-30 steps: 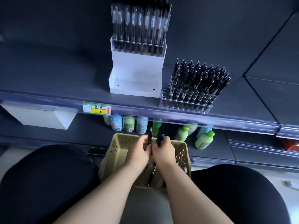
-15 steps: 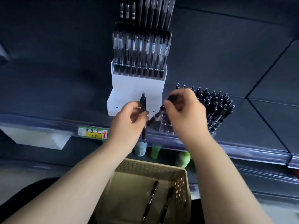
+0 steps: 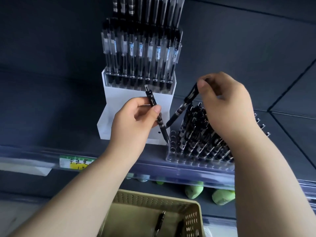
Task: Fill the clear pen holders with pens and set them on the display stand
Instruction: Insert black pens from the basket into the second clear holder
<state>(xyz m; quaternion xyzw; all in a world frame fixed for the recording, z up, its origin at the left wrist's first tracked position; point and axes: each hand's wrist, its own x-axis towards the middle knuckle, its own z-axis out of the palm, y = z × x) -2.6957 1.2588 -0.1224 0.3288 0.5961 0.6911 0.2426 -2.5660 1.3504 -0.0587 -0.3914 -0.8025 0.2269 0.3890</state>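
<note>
My left hand (image 3: 135, 122) pinches a black pen (image 3: 154, 110) upright, its tip just above the left corner of the clear pen holder (image 3: 172, 151) on the shelf. My right hand (image 3: 227, 103) pinches the top of a second black pen (image 3: 183, 108), slanted down toward the holder's empty left holes. Several black pens (image 3: 201, 134) fill most of the holder. Behind it stands the white display stand (image 3: 116, 106), whose upper tiers carry filled holders of pens (image 3: 140, 53); its lowest step is bare.
A beige perforated basket (image 3: 193, 218) sits below with two loose pens (image 3: 159, 223) in it. The shelf's clear front rail (image 3: 119, 161) carries a green and yellow price tag (image 3: 75, 163). Green-capped bottles (image 3: 222, 196) stand on the lower shelf.
Both hands rose from the basket, each with a pen, to the shelf. The right hand's pen now slants at the holder's left holes and the left pen's tip has dropped close to its corner.
</note>
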